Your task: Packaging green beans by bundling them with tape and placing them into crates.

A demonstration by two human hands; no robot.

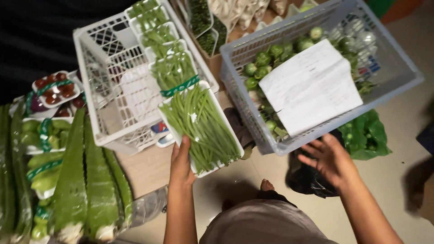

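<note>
A shallow white foam-like tray, matt, is gripped by the left hand; its slim green beans are covered by glossy clear film. The two white latticed plastic crates are seen with a smooth, dull sheen. A creased matt sheet of white paper is laid over shiny round green eggplants. The long green aloe leaves appear waxy and smooth.

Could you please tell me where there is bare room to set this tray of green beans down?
Bare mesh shows in the left half of the white crate, beside its row of bean trays. The blue-grey crate is crowded with round green vegetables under paper.
</note>
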